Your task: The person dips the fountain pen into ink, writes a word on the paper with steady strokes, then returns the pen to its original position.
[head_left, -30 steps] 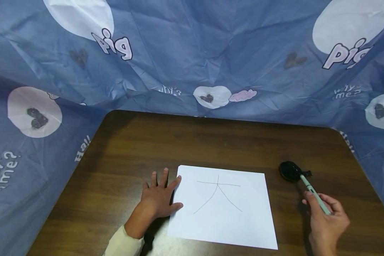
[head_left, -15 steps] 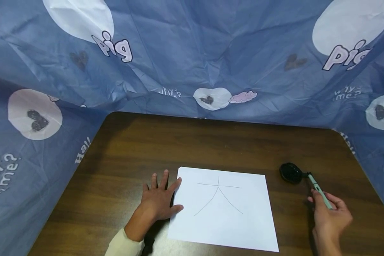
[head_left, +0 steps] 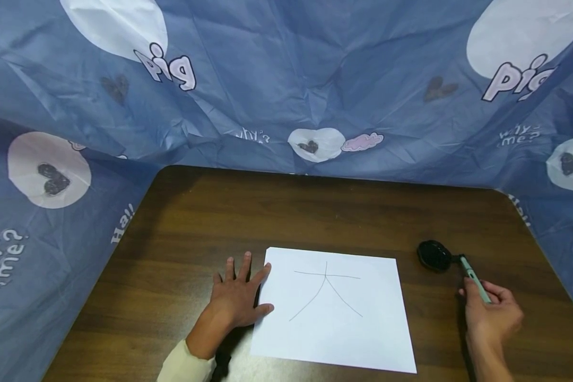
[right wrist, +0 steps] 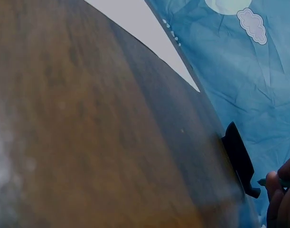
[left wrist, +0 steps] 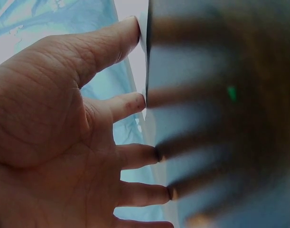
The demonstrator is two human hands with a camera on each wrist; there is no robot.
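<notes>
In the head view my left hand (head_left: 236, 297) lies flat with fingers spread. Its thumb and index fingertip rest on the left edge of a white sheet of paper (head_left: 387, 339). Thin dark lines (head_left: 325, 276) on the sheet form a character with a crossbar and two sweeping legs. My right hand (head_left: 494, 315) pinches a pale green pen (head_left: 475, 278). The pen's far end is at the short arm of a black round object (head_left: 434, 256), whose kind I cannot tell. In the right wrist view a narrow gap separates the pen (right wrist: 262, 182) from that black object (right wrist: 238, 154).
A brown wooden table (head_left: 315, 212) with rounded far corners carries everything. Blue printed cloth (head_left: 267, 95) hangs close behind its back edge and along both sides. The black object stands to the right of the paper, apart from it.
The pen's far end has moved right, from over the black round body to its short arm. My right hand has shifted slightly right with it. My left hand stays in place.
</notes>
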